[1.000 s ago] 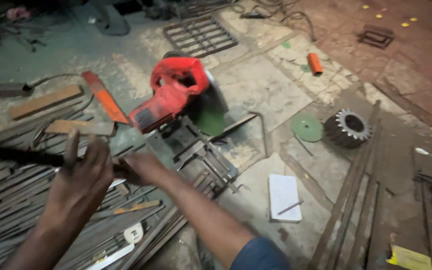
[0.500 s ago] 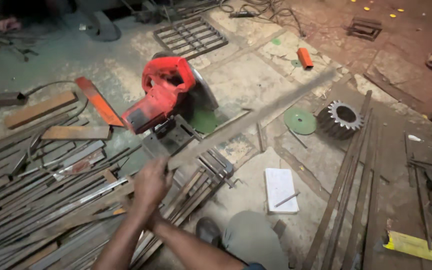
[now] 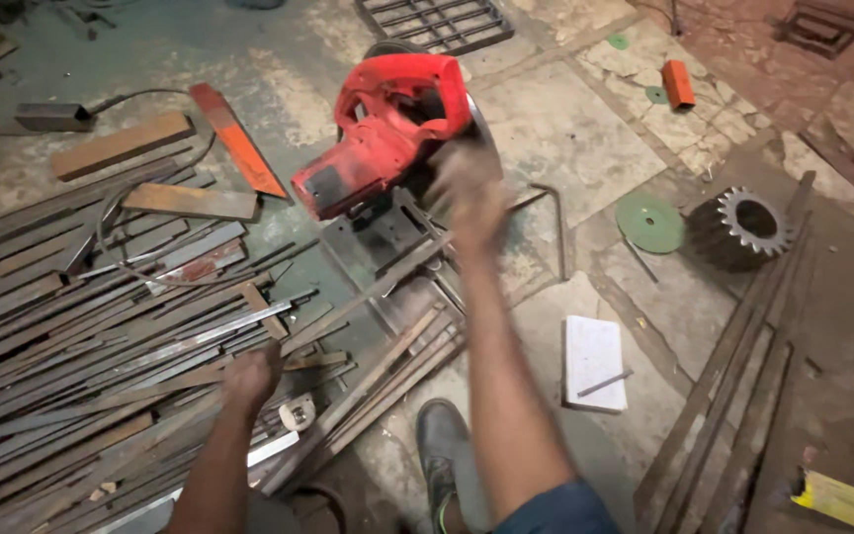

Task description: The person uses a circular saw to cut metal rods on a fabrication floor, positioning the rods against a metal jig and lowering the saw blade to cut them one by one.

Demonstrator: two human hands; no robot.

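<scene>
A red chop saw (image 3: 387,129) stands on the concrete floor at upper centre. My right hand (image 3: 467,193) is raised beside the saw's right side, at the blade guard; it is motion-blurred, so its grip is unclear. My left hand (image 3: 249,376) is down low, closed around a long flat steel bar (image 3: 368,295). That bar runs diagonally from the scrap pile up into the saw's base. My shoe (image 3: 442,450) shows at the bottom centre.
A heap of steel bars (image 3: 71,326) covers the left. A tape measure (image 3: 297,410), white notepad (image 3: 593,361), green disc (image 3: 649,222), toothed gear (image 3: 743,227), orange block (image 3: 677,84) and grate (image 3: 437,20) lie around. Long rods (image 3: 733,396) run along the right.
My right hand has lifted off the bars in the middle and swung up to the saw. My left hand has come back into view, gripping the long bar.
</scene>
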